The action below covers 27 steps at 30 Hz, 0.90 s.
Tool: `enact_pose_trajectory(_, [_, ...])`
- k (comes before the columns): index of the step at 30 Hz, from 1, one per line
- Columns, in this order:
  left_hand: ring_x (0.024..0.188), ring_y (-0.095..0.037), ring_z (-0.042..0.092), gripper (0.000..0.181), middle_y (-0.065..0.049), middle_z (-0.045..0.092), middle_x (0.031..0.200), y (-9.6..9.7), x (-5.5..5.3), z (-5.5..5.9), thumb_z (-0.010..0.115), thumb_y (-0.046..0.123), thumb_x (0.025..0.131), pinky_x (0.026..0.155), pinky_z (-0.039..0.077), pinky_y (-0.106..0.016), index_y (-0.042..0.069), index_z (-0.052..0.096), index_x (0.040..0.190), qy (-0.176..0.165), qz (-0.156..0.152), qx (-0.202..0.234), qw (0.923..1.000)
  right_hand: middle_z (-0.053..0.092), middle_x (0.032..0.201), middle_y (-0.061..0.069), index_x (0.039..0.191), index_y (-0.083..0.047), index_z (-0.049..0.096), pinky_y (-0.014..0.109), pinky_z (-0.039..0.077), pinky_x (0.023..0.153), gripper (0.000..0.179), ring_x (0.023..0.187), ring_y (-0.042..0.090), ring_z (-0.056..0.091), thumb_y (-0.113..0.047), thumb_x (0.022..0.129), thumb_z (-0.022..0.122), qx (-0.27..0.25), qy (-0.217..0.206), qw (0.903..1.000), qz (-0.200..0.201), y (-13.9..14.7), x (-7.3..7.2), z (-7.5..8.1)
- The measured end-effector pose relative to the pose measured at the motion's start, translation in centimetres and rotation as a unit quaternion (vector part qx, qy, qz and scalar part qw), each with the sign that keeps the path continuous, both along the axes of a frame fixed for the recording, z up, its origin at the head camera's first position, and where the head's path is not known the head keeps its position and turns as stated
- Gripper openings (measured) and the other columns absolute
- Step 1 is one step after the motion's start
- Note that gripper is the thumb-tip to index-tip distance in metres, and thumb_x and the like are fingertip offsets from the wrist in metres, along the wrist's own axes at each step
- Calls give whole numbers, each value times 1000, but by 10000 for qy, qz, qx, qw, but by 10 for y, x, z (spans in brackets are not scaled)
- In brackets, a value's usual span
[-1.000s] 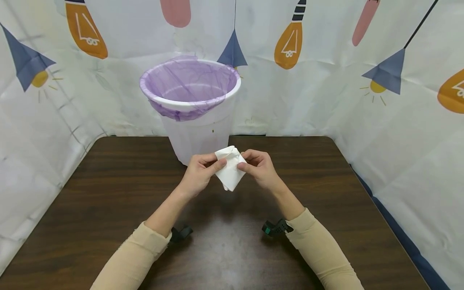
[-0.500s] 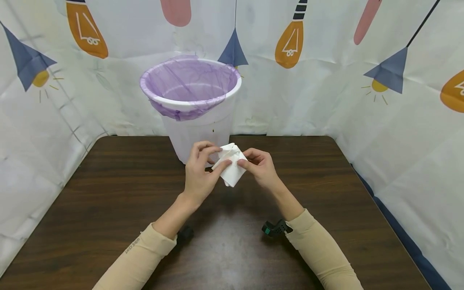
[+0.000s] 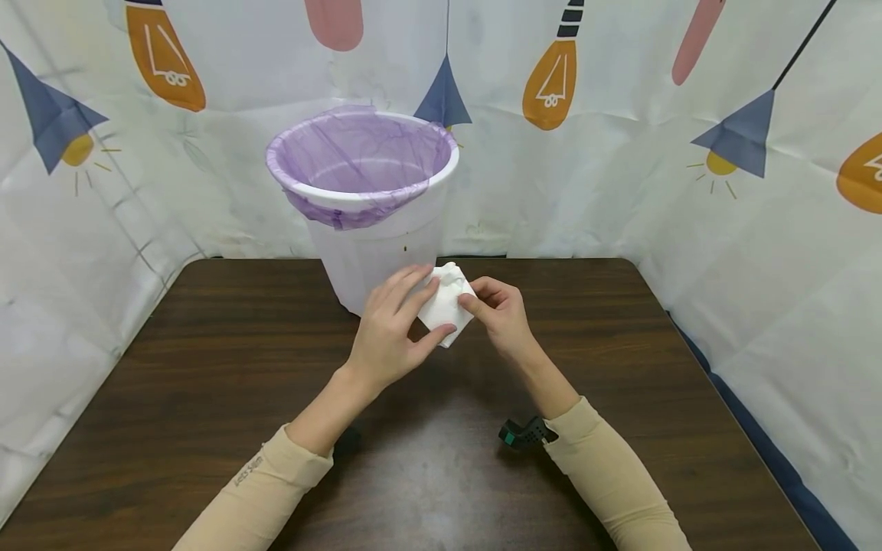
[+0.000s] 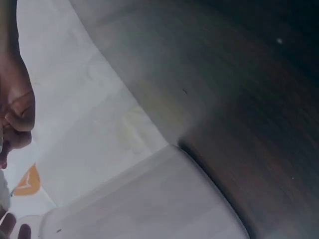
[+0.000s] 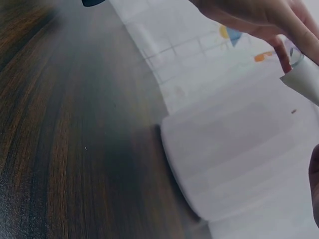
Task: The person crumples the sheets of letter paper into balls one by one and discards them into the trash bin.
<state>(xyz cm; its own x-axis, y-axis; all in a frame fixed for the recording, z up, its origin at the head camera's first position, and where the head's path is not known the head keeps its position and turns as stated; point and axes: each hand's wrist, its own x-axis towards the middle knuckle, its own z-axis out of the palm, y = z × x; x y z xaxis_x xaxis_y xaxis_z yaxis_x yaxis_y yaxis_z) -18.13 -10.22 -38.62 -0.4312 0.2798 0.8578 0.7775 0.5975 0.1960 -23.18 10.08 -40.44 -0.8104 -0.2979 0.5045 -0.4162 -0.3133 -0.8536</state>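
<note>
A folded white tissue (image 3: 444,302) is held up over the table, just in front of the bin. My right hand (image 3: 501,312) pinches its right edge between thumb and fingers. My left hand (image 3: 393,325) spreads along the other side, its fingers straight at the upper left edge and its thumb at the lower edge. In the right wrist view the tissue (image 5: 305,82) hangs beneath the left hand (image 5: 269,17). Only a sliver of the tissue (image 4: 4,191) shows in the left wrist view, below the curled right hand (image 4: 17,107).
A white bin (image 3: 372,252) with a purple bag liner (image 3: 358,153) over its rim stands behind the hands. The dark wooden table (image 3: 172,383) is bordered by a white printed curtain (image 3: 634,153). A black wrist device (image 3: 522,433) sits at the right cuff.
The left hand has let go of its pinch, and its fingers have straightened and spread along the tissue. The tissue has shifted slightly up and right. The right hand keeps its pinch.
</note>
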Motion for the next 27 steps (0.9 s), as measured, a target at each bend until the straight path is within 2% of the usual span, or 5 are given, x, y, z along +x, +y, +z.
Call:
enact_pose_trajectory(6, [129,-34,54,64,-16,60,140,-1,2,0,89,30,80,96,46,-55,-2,65,130,-437,-7,-172,9989,68,81,3,92,-11,72,23,52,62,13,72,12,61,-21,91,79,-75,-101,9999,-44,-3,1,-1])
enact_pose_trajectory(13, [132,-39,50,64,-26,54,141,3,5,4,84,21,85,110,42,-48,-11,57,133,-889,-196,-457,9948,68,79,2,90,-14,71,22,50,59,8,70,11,60,-12,93,78,-72,-131,9997,-180,-5,2,0])
enact_pose_trajectory(22, [121,-43,55,59,-30,55,135,10,7,2,82,13,88,100,49,-50,-13,54,133,-1113,-75,-396,9930,69,79,1,89,-15,72,21,50,58,14,69,11,59,-25,88,83,-140,-219,9996,-51,-6,5,3])
enact_pose_trajectory(27, [114,-43,57,53,-32,57,131,13,7,0,78,9,90,96,51,-50,-16,53,130,-1054,-109,-428,9934,70,79,2,88,-15,73,22,52,59,16,70,11,61,-26,87,85,-166,-263,9995,-24,-7,6,4])
